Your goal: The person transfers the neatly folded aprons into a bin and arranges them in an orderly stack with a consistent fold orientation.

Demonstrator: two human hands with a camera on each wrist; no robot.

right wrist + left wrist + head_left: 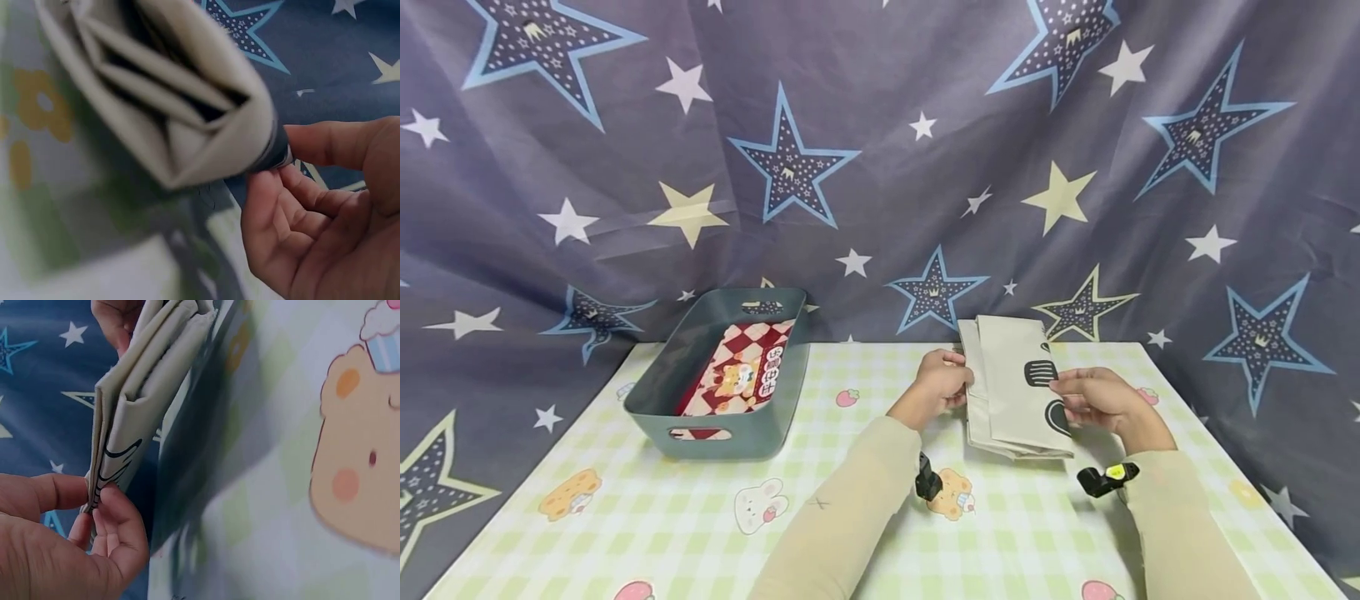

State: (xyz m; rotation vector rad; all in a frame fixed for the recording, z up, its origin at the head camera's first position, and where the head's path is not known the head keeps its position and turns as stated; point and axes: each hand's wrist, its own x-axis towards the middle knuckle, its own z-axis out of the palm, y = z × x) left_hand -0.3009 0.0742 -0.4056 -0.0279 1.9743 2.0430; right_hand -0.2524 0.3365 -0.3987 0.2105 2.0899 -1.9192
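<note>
A folded piece of cream fabric [1011, 387] with black printed shapes is held up off the table toward the back right, between my two hands. My left hand [938, 385] pinches its left edge between thumb and fingers. At the opposite edge, my right hand [1101, 402] pinches the fabric beside the black print. The left wrist view shows the stacked layers of the folded fabric [147, 381] edge-on, with its lower side tilted above the tabletop. Open folds of the fabric [181, 119] appear blurred in the right wrist view.
On the left stands a grey-green plastic bin [722, 442] with handle slots. Inside it lies a red-and-cream checked fabric item [741, 367] with a cartoon print. A green checked cloth [850, 467] covers the table, and a starry curtain [865, 167] hangs behind.
</note>
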